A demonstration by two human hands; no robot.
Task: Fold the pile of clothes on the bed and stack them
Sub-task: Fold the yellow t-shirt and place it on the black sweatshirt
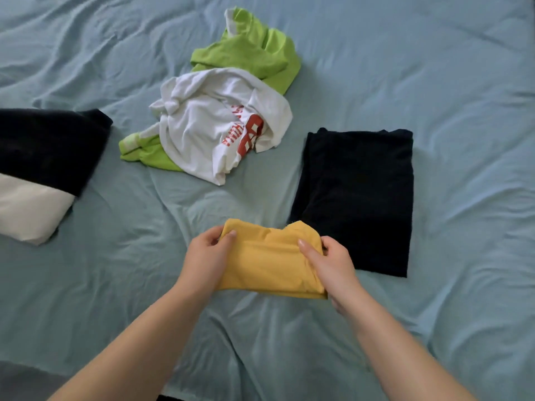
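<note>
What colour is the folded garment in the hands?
The garment is plain mustard yellow; the head view shows it best.

Behind held garment [269,264], pile [220,117]; folded garment [356,198] right.

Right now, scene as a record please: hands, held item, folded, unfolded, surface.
left hand: grips the left edge of the yellow garment
right hand: grips its right edge
yellow garment: folded small, in front of the person
folded: black garment, flat on the bed, to the right
unfolded: white shirt with red print, crumpled on top of a green garment, farther away
far left: black item against a white item, both cut off by the frame
surface: light blue sheet, wrinkled
</note>
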